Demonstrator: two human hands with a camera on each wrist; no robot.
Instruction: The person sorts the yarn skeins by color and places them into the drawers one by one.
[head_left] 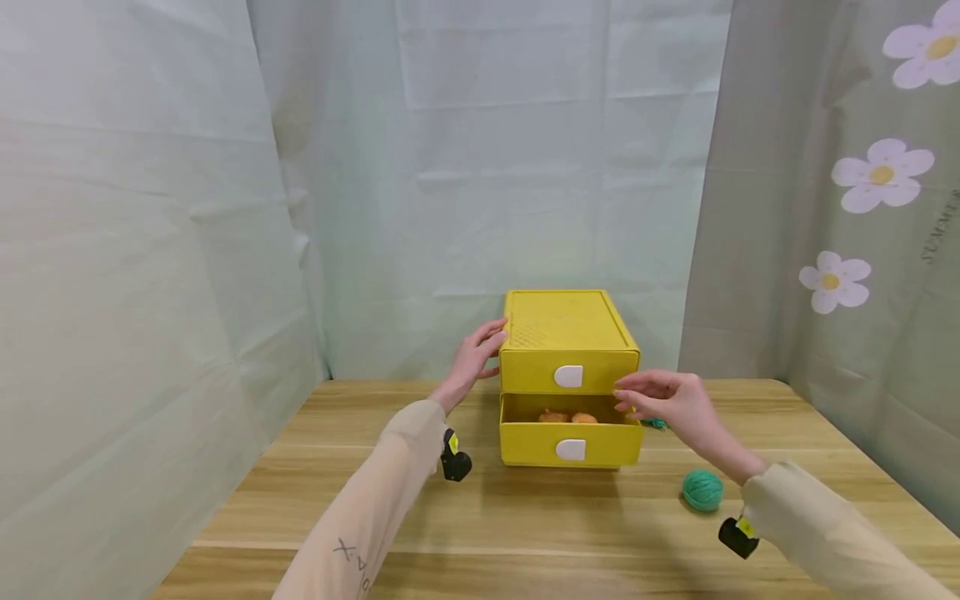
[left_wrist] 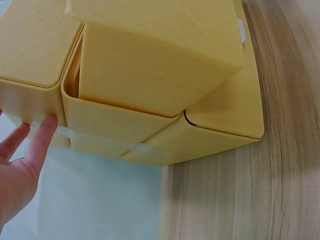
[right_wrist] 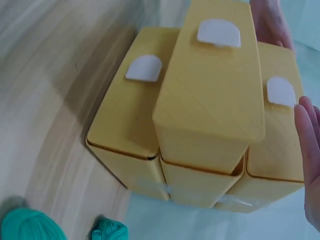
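**Middle drawer pulled out, both hands at the yellow three-drawer unit, nothing gripped**

Yellow plastic drawer unit [head_left: 567, 321] stands on the wood-grain table [head_left: 375, 508], front toward the person. Top drawer [head_left: 528, 372] closed, bottom drawer [right_wrist: 120, 120] closed too per right wrist view. Middle drawer [head_left: 528, 446] sticks well out past both.

Two orange-brown items inside the middle drawer, side by side: left one [head_left: 552, 417], right one [head_left: 584, 418]. Front wall hides their lower parts; can't tell what they are.

Left hand [head_left: 474, 354]: fingers spread and extended, tips touching the unit's left side up at top-drawer level. Holds nothing.

Right hand [head_left: 675, 404]: fingers loosely bent, thumb a little apart from them, no object visible between. It's at the front right corner, by the top drawer's lower edge and above the middle drawer's right side. Can't tell if the fingertips make contact.

Each drawer front has a white pull tab: top [head_left: 568, 377], middle [head_left: 570, 450], bottom [right_wrist: 144, 68]. Neither hand grips one.

Green yarn ball [head_left: 702, 490] on the table, right of the unit and nearer the person. Second yarn ball [right_wrist: 110, 229] just beside the unit's right side, mostly hidden behind the right hand in head view.
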